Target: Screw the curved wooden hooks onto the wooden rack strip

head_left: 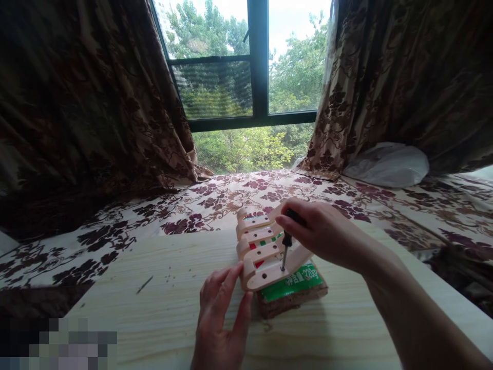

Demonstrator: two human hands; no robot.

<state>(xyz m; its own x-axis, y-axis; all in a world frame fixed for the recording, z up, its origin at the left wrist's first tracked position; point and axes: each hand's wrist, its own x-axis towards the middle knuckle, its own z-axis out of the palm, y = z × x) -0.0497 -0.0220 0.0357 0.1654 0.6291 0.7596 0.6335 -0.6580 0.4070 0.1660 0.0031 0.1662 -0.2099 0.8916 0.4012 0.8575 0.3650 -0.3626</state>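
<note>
The left hand (223, 313), loosely curved, pinches a pale, ribbed wooden piece (265, 276); the right hand (318, 228) grips a dark-handled screwdriver (286, 244).

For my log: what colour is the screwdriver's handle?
The handle is black, clearest in the head view.

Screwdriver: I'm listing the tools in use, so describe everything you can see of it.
The screwdriver has a black, probably plastic handle, partly hidden by the right hand, and a slim, silvery shaft that looks like metal. It stands nearly upright, tip down at a dark spot on the nearest slat of the pale wooden piece. The tip's shape is too small to tell.
</note>
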